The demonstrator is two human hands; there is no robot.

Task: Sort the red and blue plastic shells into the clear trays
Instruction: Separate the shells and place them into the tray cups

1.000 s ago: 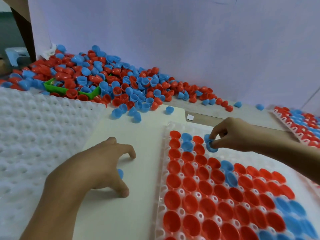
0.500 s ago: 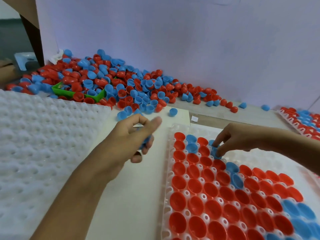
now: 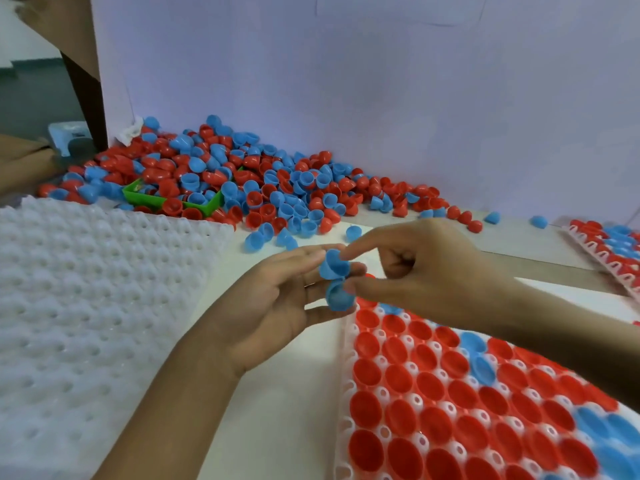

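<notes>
Nearest, the clear dimpled plastic tray [image 3: 346, 393] is mostly filled with red shells. Above its far corner the left hand [image 3: 273, 306], which half a second ago was apart, has met the right hand [image 3: 415, 268]. Two small blue plastic half-shells [image 3: 335, 281] sit pinched between both hands' fingertips, likely a handover; the mixed red-and-blue loose pile [image 3: 242, 181] waits beyond.

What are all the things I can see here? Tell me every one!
held shells: two, blue, between the two hands
shell pile: many, red and blue, against the back wall
green tray: one, half buried in the pile
filled tray: one, clear, mostly red shells, front right
far tray: one, filled, right edge
empty trays: white stack, left
left hand: holds the blue shells
right hand: pinches the upper shell
</notes>
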